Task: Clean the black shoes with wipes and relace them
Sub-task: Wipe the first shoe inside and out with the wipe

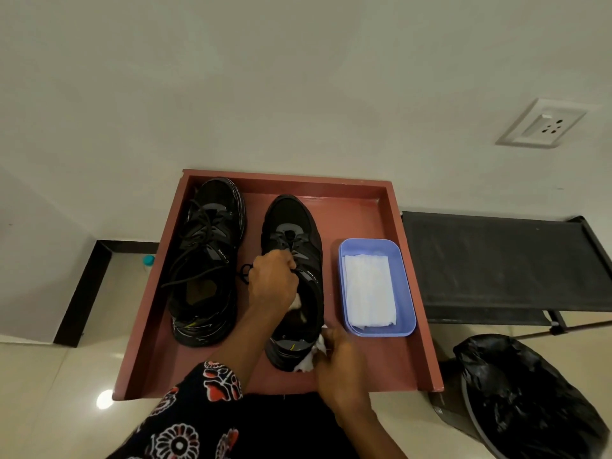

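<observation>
We work against a pale wall, at a red-brown tray (410, 293) that sits above a tiled floor. Going from the left: the left shoe (205, 260) lies along the tray's left side, toe toward the wall, its laces loose and trailing across the upper, with neither hand on it. Just beside it, near the middle, lies the right shoe (294, 246), also toe to the wall. Our left hand (273, 281) is curled shut over the mouth of this shoe, gripping it at the tongue and top laces to hold it steady; a loop of lace pokes out to the left of the knuckles. Our right hand (341, 366) is at the heel, nearest us, fingers closed on a crumpled white wipe (311, 357) that is pressed against the back of the shoe. We judge the wiping step is in hand, on the heel of the right shoe, with relacing not yet begun. The next move likely calls for a firm hold from the left hand while the wipe is drawn along the sole edge and side. Further right, a blue tub (409, 313) holds fresh folded wipes, near the right hand, and a bin (530, 392) lined in black stands off the tray at the far right.
</observation>
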